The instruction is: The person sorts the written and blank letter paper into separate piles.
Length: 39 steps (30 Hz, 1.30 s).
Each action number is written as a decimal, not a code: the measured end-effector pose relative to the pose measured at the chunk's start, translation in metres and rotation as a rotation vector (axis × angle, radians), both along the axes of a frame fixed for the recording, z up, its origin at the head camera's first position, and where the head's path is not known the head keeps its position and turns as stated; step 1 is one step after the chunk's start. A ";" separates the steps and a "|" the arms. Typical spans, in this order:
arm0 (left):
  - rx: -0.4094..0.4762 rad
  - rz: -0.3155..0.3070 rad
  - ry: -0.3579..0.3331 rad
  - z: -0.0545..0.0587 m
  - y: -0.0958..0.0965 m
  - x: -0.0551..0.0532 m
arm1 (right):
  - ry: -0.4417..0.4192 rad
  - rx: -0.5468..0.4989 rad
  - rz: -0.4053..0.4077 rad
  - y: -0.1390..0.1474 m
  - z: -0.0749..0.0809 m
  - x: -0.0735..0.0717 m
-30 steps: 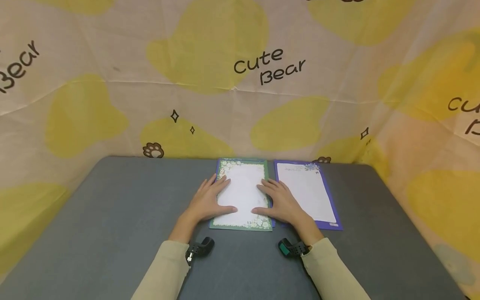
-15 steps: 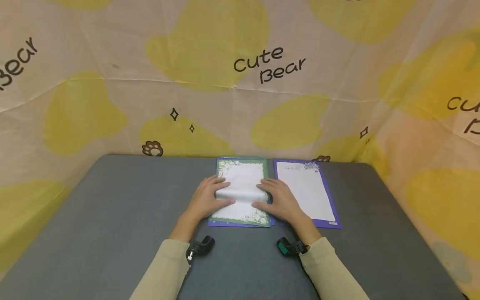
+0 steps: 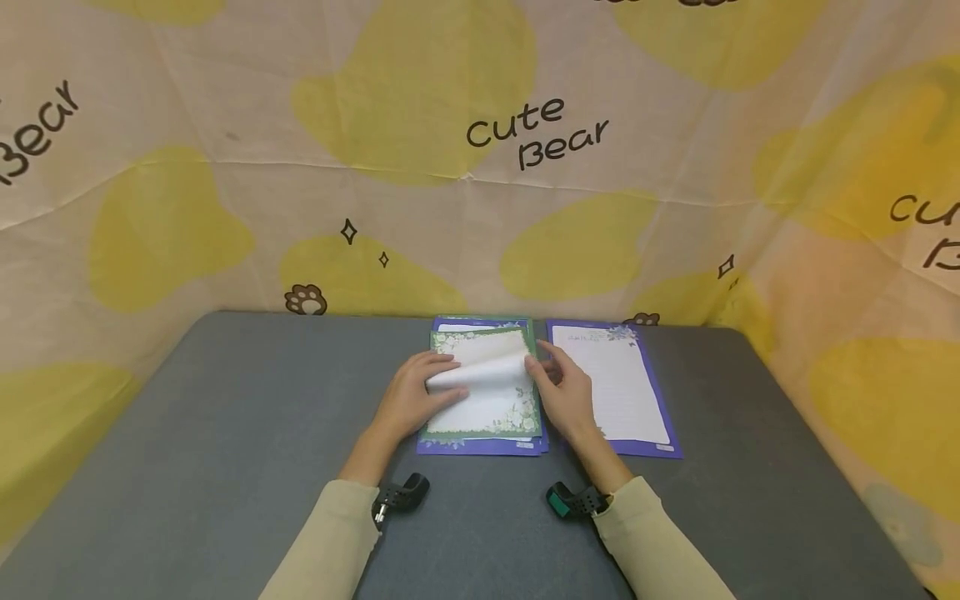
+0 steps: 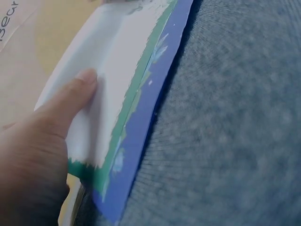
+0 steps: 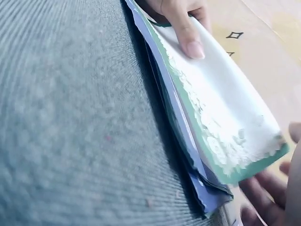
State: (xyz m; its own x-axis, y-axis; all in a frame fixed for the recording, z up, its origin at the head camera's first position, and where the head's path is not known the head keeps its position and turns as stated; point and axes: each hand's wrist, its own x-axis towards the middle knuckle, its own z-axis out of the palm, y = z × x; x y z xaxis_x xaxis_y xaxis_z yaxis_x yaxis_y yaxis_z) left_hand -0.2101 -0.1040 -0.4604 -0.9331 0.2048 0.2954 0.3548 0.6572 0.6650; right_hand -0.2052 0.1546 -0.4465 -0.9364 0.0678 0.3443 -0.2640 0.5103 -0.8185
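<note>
A white sheet of paper with a green floral border point(image 3: 487, 412) bows upward across its middle. It lies over purple- and green-bordered sheets point(image 3: 480, 447), whose edges stick out around it. My left hand point(image 3: 411, 398) pinches its left side, thumb point(image 4: 84, 80) on the white face and the other fingers by the far edge. At the right edge is my right hand point(image 3: 568, 393), thumb tip by the sheet's border and fingers loosely bent outside it. In the right wrist view its fingers point(image 5: 268, 193) are near the sheet's corner, partly cut off by the frame.
A purple-bordered sheet point(image 3: 611, 387) lies flat to the right of the stack. The grey table point(image 3: 262, 433) ends at a patterned cloth backdrop point(image 3: 420, 233). Each wrist carries a black strap device point(image 3: 405, 493).
The top green-bordered sheet has bowed up and its far edge has come nearer, uncovering sheets beneath at both ends. My right hand has shifted from lying over the paper to its right edge.
</note>
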 end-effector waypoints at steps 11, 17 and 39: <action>-0.011 -0.075 -0.003 0.001 0.000 0.003 | -0.130 -0.226 0.058 -0.007 0.002 0.004; 0.040 0.029 -0.068 0.003 -0.001 0.002 | -0.141 -0.302 0.085 -0.007 0.001 0.003; 0.571 0.059 -0.087 0.025 0.005 0.010 | -0.171 -0.454 0.099 -0.008 0.004 0.002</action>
